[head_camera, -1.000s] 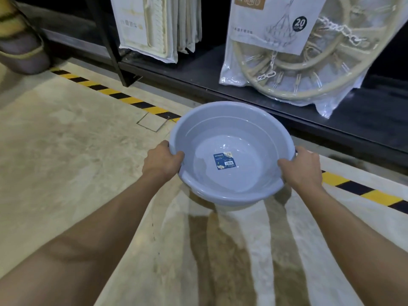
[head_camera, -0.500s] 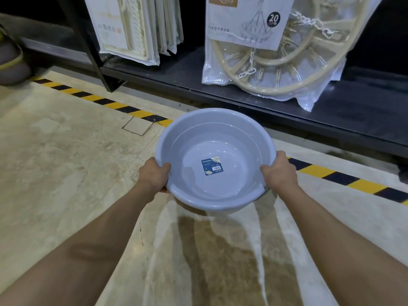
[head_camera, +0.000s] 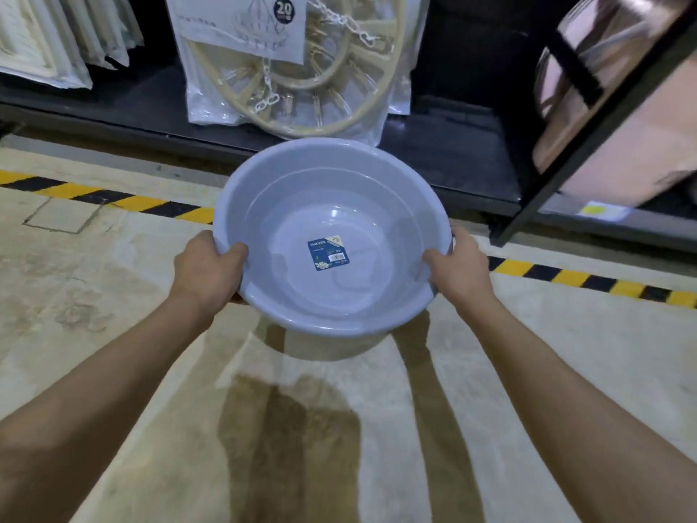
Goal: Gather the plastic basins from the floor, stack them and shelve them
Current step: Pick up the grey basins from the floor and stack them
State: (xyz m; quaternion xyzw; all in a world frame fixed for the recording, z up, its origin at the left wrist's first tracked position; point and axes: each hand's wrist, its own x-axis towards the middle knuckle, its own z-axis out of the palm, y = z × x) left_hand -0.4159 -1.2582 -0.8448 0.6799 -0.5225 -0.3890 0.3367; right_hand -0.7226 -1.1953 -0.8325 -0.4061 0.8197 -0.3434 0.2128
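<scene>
Head view: grey-blue basin (head_camera: 332, 205) held at frame centre, above the floor (head_camera: 113, 334). Left hand (head_camera: 205, 271) grips the left rim, right hand (head_camera: 462, 271) the right rim; thumbs over the lip, fingers curled beneath and hidden. Basin base obscured; label (head_camera: 329, 254) text unreadable. Black shelf (head_camera: 452, 152) edge just beyond the far rim; open shelf space upper right of centre.

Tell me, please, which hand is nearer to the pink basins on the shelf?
Right. The right hand grips the basin rim on the side toward the pink basins; the left hand grips the opposite rim, farther away.
</scene>
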